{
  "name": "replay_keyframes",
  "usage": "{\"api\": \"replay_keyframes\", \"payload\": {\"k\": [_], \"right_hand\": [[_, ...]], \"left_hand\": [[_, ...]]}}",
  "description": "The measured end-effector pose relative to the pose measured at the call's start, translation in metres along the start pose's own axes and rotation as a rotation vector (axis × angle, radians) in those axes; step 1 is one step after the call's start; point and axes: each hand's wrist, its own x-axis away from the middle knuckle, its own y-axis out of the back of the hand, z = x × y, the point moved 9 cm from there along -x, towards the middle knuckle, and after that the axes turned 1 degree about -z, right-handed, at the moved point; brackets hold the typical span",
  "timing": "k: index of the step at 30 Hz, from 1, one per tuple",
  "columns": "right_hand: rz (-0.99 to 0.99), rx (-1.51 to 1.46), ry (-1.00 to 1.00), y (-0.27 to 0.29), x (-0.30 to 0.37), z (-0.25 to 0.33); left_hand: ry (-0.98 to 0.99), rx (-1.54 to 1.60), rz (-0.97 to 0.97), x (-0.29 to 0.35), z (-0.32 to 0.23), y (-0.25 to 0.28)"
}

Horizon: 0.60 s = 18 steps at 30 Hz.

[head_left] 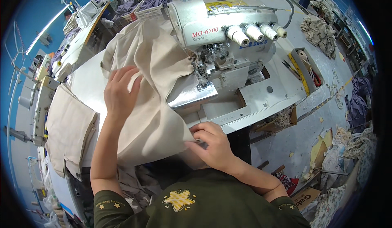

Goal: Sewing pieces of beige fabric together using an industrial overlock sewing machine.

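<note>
A large piece of beige fabric (151, 69) drapes over the sewing table, its right edge beside the needle area of a white overlock sewing machine (200, 22). My left hand (121, 90) is over the fabric's left part, thumb apart from the fingers. Whether it presses on the cloth is hard to see. Nearer to me, my right hand (210, 143) pinches the fabric's near right corner between thumb and fingers. The metal plate (194, 91) under the presser foot is bare beside the cloth's edge.
A stack of cut beige pieces (69, 126) hangs over the table's left edge. To the right, a small tray (318, 71) holds thread and scissors, with tweezers (290, 69) and a yellow tape measure (300, 75) alongside. Crumpled cloth (318, 32) lies at the far right.
</note>
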Motion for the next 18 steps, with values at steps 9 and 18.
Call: {"api": "replay_keyframes", "payload": {"k": [9, 18], "right_hand": [[-0.564, -0.881, -0.455, 0.059, 0.038, -0.066], [-0.5, -0.423, -0.322, 0.086, 0.016, -0.049]], "left_hand": [[0.522, 0.153, 0.731, 0.125, 0.007, 0.009], [0.309, 0.119, -0.042, 0.084, 0.006, 0.028]]}}
